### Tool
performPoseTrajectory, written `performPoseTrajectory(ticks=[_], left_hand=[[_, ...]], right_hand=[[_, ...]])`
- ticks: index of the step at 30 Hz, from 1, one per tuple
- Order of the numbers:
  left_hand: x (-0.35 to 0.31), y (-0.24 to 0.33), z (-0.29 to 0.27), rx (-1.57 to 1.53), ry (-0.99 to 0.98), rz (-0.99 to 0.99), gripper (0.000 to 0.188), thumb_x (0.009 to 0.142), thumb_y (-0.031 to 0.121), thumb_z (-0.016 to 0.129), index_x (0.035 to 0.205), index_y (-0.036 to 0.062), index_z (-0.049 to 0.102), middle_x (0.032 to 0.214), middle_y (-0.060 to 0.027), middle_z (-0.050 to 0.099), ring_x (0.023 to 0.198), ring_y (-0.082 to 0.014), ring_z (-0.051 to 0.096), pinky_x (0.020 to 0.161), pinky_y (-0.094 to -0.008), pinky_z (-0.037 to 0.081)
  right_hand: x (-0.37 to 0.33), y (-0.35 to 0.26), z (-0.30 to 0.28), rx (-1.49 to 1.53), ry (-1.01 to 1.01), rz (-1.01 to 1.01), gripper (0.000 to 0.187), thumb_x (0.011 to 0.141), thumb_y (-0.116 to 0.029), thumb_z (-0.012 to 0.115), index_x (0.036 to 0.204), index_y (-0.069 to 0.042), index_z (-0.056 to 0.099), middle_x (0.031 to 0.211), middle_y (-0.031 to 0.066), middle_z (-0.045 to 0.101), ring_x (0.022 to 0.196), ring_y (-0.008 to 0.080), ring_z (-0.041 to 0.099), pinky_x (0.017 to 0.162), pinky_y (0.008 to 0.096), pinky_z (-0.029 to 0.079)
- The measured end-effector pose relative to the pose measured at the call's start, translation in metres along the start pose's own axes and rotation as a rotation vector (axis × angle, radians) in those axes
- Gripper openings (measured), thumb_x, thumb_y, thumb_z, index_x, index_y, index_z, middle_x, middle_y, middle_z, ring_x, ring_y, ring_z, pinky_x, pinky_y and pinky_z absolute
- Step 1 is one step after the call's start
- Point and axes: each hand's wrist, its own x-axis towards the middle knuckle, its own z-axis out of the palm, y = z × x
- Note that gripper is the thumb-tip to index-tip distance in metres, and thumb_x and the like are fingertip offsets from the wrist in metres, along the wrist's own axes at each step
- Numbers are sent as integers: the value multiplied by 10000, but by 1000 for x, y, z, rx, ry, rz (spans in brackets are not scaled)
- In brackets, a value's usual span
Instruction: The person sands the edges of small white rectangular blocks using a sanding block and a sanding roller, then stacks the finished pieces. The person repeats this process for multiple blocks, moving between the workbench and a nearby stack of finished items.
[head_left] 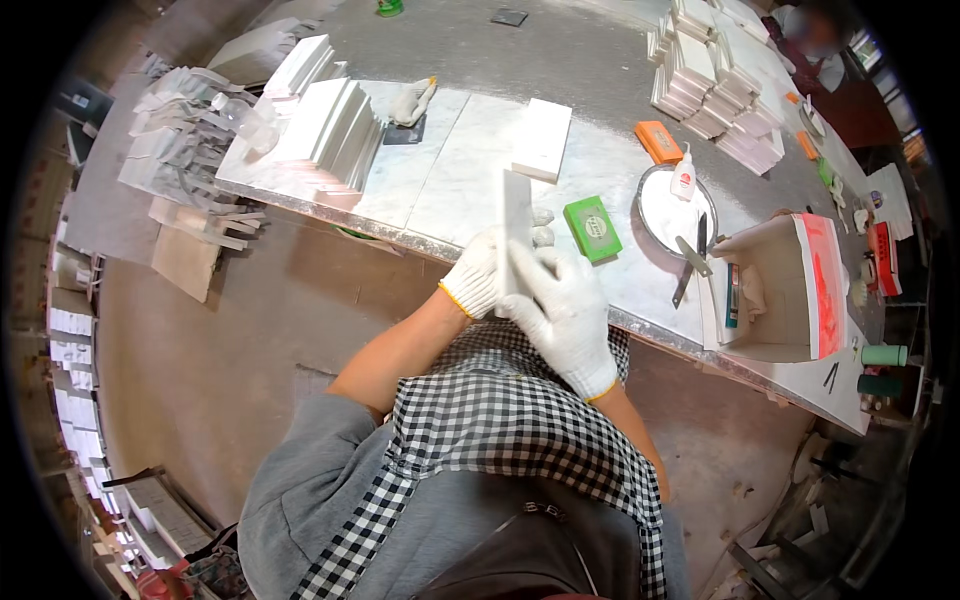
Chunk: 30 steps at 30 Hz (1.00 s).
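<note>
A thin white tile [516, 212] stands on edge between my hands, close above the table's front edge. My left hand [475, 274], in a white knit glove with a yellow cuff, grips it from the left; its fingers are partly hidden behind the tile. My right hand [567, 315], gloved the same way, closes on the tile's lower right side with thumb and fingers. Another white tile [543, 138] lies flat on the table beyond. Just right of the right hand sits a green box-shaped block [593, 228]. Small grey lumps [542, 228] show behind the held tile.
Tile stacks stand at left [325, 135] and far right [700, 75]. To the right are an orange block [658, 142], a round pan [643, 215] with a white bottle [684, 178] and scrapers [692, 258], and an open carton [775, 290]. Another person [810, 45] is at far right.
</note>
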Motion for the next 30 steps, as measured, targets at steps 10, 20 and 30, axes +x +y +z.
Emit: performPoseTrajectory(ticks=[10,20,30], left_hand=[[1,7,-14,-467,-489,-64,384,1027,351,399,1201,27,507,963,-101,621,868,-240,597,763,-357,536],[-7,-3,-15,674,-187,501,277,985,249,516,1192,69,551,1129,-109,618,1085,-290,601,916,-430,526],[12,33,4,-440,-420,158,216,980,304,517,863,124,491,812,0,376,834,-194,384,812,-372,415]], right_hand=[[-9,-14,22,-362,-4,-270,691,707,-480,768,1303,-167,612,1420,98,495,1331,391,394,1079,554,343],[4,-11,19,-517,-13,-119,769,738,-541,716,1352,-103,563,1422,107,492,1383,405,353,1072,675,250],[-3,-12,19,-327,-60,-176,678,791,-482,709,1311,-66,586,1405,172,507,1330,398,414,1069,626,311]])
